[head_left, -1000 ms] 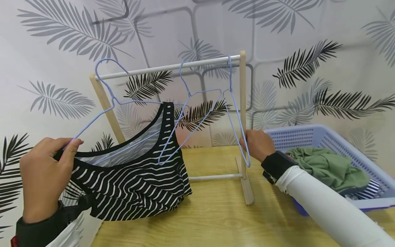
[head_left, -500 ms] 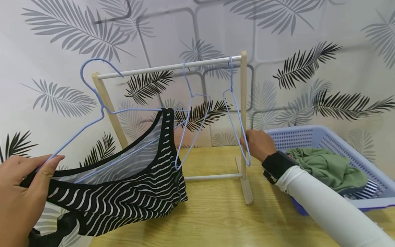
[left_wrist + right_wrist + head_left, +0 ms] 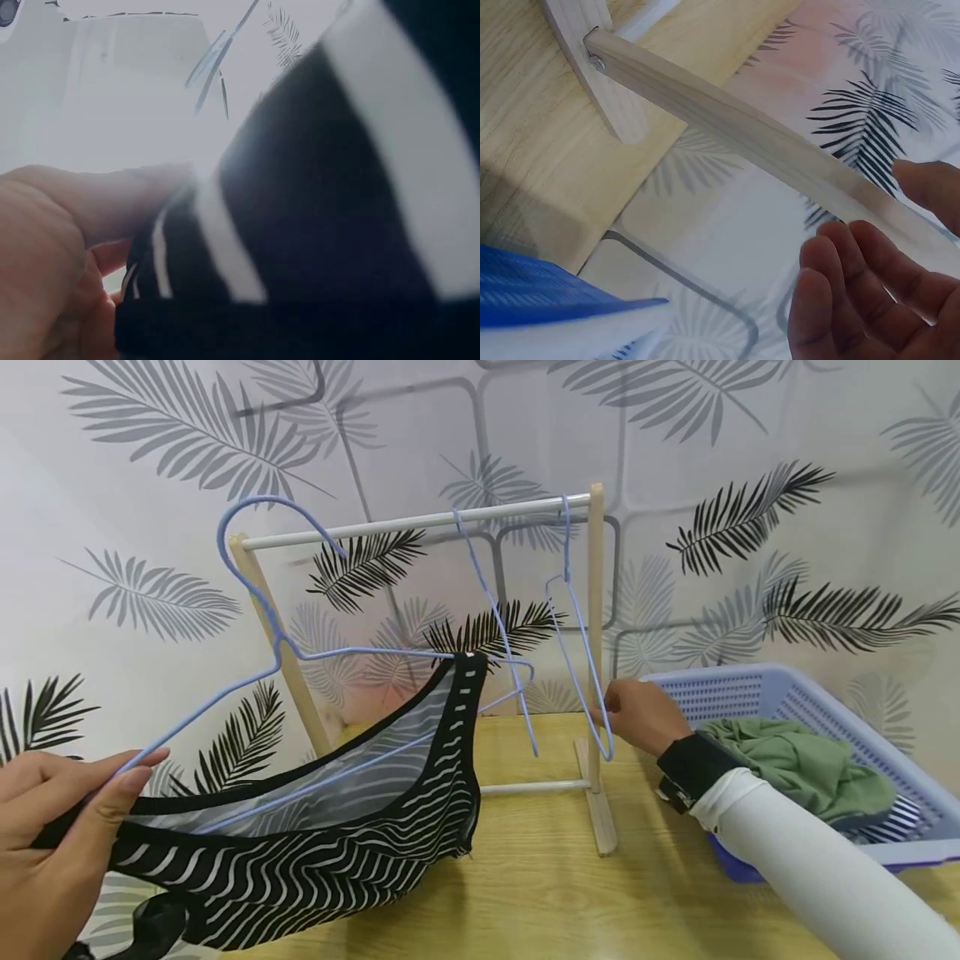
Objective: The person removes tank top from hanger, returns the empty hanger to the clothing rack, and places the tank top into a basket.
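My left hand [image 3: 60, 827] pinches the lower left end of a blue clothes hanger [image 3: 322, 653] together with the shoulder of a black-and-white striped top [image 3: 315, 860]. The hanger's arms run inside the neckline, and its hook is off the rail. In the left wrist view, the striped cloth [image 3: 300, 187] fills most of the frame beside the thumb. My right hand [image 3: 641, 717] is at the right wooden post [image 3: 595, 635] of a small clothes rack. Seen from the right wrist, its thumb and fingers [image 3: 877, 262] stand apart on either side of the post, loosely bent.
Two bare blue hangers hang from the white rail [image 3: 420, 521]: a middle hanger [image 3: 491, 602] and a right hanger [image 3: 577, 610] beside the post. On the wooden table [image 3: 525, 877], a lilac-blue basket [image 3: 750, 681] holds a green garment [image 3: 802, 768] and striped cloth.
My left hand has moved left and down with the hanger and top, the hook coming clear of the rail. The middle hanger has swung round. My right hand has loosened from the post.
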`<state>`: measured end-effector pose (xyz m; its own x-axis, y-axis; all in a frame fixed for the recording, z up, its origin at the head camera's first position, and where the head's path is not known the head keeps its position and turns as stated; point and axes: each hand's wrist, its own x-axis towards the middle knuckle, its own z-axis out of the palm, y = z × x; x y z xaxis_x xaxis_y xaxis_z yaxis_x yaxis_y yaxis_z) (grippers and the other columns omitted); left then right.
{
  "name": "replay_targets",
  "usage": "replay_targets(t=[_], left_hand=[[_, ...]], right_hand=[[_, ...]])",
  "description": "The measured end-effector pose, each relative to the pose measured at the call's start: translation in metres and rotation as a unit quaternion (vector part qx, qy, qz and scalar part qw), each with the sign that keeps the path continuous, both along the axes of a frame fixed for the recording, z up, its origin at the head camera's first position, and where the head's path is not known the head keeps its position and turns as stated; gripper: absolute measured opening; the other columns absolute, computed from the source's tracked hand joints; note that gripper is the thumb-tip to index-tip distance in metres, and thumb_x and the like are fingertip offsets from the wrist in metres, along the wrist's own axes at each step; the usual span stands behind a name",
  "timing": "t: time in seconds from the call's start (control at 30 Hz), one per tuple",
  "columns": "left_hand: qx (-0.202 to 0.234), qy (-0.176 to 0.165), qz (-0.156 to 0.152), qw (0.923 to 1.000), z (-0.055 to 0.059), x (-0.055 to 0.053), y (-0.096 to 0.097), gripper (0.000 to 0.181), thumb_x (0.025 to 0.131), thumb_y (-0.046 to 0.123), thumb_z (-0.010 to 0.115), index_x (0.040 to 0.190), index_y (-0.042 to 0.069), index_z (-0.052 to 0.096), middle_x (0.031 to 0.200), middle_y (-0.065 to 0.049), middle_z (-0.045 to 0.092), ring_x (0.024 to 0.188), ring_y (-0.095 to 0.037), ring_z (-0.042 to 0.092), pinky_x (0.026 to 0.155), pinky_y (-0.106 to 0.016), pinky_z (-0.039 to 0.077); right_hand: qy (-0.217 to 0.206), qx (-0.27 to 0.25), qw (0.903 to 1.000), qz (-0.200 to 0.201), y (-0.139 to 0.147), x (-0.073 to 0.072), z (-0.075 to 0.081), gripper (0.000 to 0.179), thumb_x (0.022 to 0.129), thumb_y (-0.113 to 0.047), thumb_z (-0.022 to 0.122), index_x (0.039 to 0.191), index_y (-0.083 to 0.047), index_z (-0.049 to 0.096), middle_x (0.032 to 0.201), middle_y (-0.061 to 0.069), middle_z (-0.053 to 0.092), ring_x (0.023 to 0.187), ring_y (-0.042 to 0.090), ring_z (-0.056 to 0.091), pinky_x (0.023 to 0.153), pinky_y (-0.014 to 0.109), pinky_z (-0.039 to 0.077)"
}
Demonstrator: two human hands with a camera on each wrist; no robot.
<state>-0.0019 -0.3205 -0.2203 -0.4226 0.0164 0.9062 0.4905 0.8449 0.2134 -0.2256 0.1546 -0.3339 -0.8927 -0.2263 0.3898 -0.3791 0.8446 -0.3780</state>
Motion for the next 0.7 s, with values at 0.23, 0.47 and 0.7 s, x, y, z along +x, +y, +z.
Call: replay_targets(t=[0.23, 0.47, 0.7], left_hand=[[-0.009, -0.018, -0.031, 0.9993, -0.003, -0.001, 0.011, 0.014, 0.085, -0.004, 0.069, 0.098, -0.008, 0.073, 0.077, 0.014, 0.048, 0.066, 0.006, 0.038, 0.052, -0.014, 0.027], [-0.016, -0.040, -0.045, 0.9981, -0.010, 0.002, 0.015, 0.015, 0.080, -0.009, 0.071, 0.095, -0.008, 0.073, 0.076, 0.012, 0.050, 0.061, 0.006, 0.036, 0.047, -0.015, 0.026], [-0.030, -0.066, -0.084, 0.9938, -0.018, 0.001, 0.010, 0.016, 0.080, -0.013, 0.068, 0.093, -0.006, 0.074, 0.075, 0.008, 0.051, 0.061, 0.003, 0.035, 0.046, -0.017, 0.025]], right_hand=[[0.027, -0.049, 0.9982, 0.020, 0.019, 0.035, 0.031, 0.015, 0.093, -0.023, 0.064, 0.091, -0.008, 0.067, 0.085, 0.006, 0.068, 0.074, 0.024, 0.063, 0.063, 0.039, 0.048], [0.177, -0.119, 0.9769, -0.009, 0.020, 0.089, 0.092, 0.018, 0.094, -0.029, 0.062, 0.094, -0.013, 0.070, 0.081, 0.001, 0.068, 0.067, 0.012, 0.060, 0.061, 0.023, 0.043], [0.262, -0.073, 0.9414, 0.199, -0.019, 0.144, 0.112, 0.009, 0.086, -0.023, 0.073, 0.094, -0.020, 0.071, 0.079, -0.014, 0.061, 0.064, 0.000, 0.051, 0.053, 0.013, 0.040]])
